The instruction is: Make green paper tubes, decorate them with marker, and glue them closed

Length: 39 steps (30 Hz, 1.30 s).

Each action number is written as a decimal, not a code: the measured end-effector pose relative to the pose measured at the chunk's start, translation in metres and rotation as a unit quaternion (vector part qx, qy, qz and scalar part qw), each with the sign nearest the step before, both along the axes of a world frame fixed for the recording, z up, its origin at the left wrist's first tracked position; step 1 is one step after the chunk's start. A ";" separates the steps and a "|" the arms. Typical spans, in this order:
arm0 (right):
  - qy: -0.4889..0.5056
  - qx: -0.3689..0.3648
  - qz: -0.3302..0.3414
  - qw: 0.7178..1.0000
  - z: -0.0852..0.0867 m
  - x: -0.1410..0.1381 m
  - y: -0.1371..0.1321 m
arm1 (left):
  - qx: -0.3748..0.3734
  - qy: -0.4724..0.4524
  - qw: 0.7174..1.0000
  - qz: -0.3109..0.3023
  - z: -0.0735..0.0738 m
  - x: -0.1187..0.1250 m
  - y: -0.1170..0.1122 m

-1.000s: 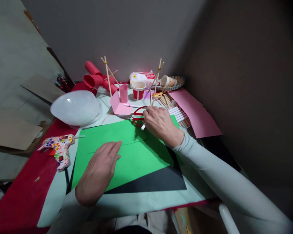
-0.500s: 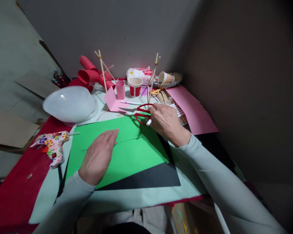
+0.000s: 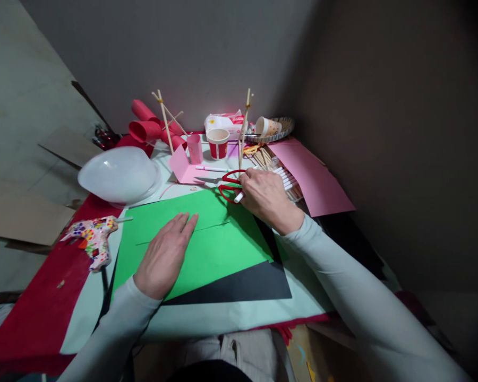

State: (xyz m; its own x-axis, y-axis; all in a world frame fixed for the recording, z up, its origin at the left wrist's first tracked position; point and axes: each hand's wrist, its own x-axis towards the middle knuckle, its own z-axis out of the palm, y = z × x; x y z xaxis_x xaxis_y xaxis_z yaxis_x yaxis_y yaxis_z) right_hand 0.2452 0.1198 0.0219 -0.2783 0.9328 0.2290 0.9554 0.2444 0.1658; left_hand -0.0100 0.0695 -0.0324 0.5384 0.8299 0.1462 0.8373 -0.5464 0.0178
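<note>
My left hand (image 3: 165, 255) lies flat on a green sheet of paper (image 3: 219, 254), its fingers stretched out. A thin dark line crosses the sheet and runs under this hand. At the sheet's far edge, my right hand (image 3: 265, 195) is closed at the red handles of a pair of scissors (image 3: 228, 187), whose blades point left. A white marker (image 3: 239, 197) sticks out below the same fingers; how it is gripped is hidden. Black paper (image 3: 239, 284) shows from beneath the green sheet.
To the left are a patterned glue gun (image 3: 97, 239) and a cloudy plastic bowl (image 3: 119, 175). Beyond the green sheet stand a folded pink card (image 3: 183, 167), a red paper cup (image 3: 218, 144) and tied sticks (image 3: 245, 124). Pink paper (image 3: 314, 180) and markers (image 3: 287, 178) lie at right.
The left hand's fingers have spread slightly on the green paper. My right hand stays at the scissors and marker. The camera view has shifted a little.
</note>
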 end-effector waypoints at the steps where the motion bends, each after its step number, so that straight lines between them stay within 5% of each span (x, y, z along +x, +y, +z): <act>1: 0.000 -0.001 0.003 1.000 0.000 -0.001 0.000 | 0.003 -0.003 1.000 0.002 -0.001 0.001 0.000; 9: 0.022 0.022 -0.032 0.999 0.009 0.009 0.001 | 0.044 -0.041 0.998 0.036 -0.001 0.004 0.004; 15: 0.074 0.025 -0.056 0.995 0.023 0.022 0.000 | 0.101 -0.086 0.984 0.122 0.004 0.000 0.017; 21: 0.104 0.044 -0.069 0.991 0.019 0.032 0.003 | 0.136 -0.125 0.972 0.145 0.015 -0.010 0.015; 30: 0.120 0.060 -0.037 0.990 0.029 0.020 -0.012 | 0.074 -0.071 0.994 -0.045 -0.004 -0.010 -0.006; 35: 0.100 0.007 0.117 0.988 -0.007 -0.031 -0.028 | 0.135 -0.119 0.979 -0.091 -0.007 -0.008 -0.029; 39: 0.079 0.013 0.171 0.982 -0.031 -0.055 -0.018 | 0.156 -0.119 0.972 -0.129 -0.019 -0.007 -0.031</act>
